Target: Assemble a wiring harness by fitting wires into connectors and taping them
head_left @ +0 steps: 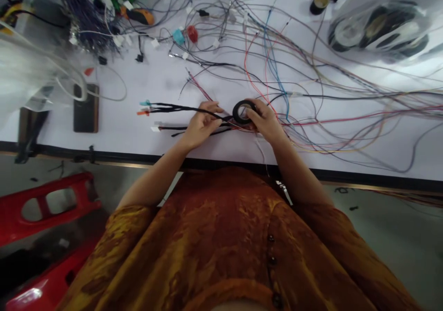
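Tape (236, 112) in a black roll is held in the grip of the right hand (267, 121) as I watch the head view, near the left hand (200, 127), whose grip I see closed around black-wrapped wires (183, 108) over the white surface (138, 80), a dark phone (86, 110) lying farther left.
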{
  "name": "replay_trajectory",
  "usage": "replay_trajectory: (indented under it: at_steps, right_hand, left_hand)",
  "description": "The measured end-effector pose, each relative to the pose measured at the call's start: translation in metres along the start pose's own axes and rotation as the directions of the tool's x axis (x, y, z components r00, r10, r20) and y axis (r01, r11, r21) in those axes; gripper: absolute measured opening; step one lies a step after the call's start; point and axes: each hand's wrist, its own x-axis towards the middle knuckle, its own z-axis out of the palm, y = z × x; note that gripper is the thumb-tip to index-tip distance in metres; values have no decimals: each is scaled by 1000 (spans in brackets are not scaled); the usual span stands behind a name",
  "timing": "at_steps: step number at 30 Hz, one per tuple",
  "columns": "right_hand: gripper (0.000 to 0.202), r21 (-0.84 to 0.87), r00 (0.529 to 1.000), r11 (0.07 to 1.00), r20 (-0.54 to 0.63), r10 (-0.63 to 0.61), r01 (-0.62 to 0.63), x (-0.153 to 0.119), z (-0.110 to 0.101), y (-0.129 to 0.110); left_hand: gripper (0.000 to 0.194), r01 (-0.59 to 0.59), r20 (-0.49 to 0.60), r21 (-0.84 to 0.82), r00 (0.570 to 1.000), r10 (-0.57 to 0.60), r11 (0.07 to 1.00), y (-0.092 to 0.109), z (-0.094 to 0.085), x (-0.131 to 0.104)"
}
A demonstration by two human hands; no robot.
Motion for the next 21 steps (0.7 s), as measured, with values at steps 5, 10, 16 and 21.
replay_trajectory:
  at_steps: [5,10,16,21]
  right_hand:
    - [48,-50,1000,999,5,11,-10,-1,-3,3]
    - [58,-131,998,989,6,-70,70,-24,1,-7]
    - [49,-203,993,972,24,-118,121,-61,40,-15]
    - [57,164,997,984,46,65,-72,-66,77,-6]
  left_hand:
    - [22,37,56,-42,998,-35,998,-8,11,11]
    - [18,117,-61,-94,991,-123,989,-11,19,10]
    - [14,76,1,199,997,-78,977,10,10,19]
    - [14,-39,124,581,992,-40,813,36,6,36]
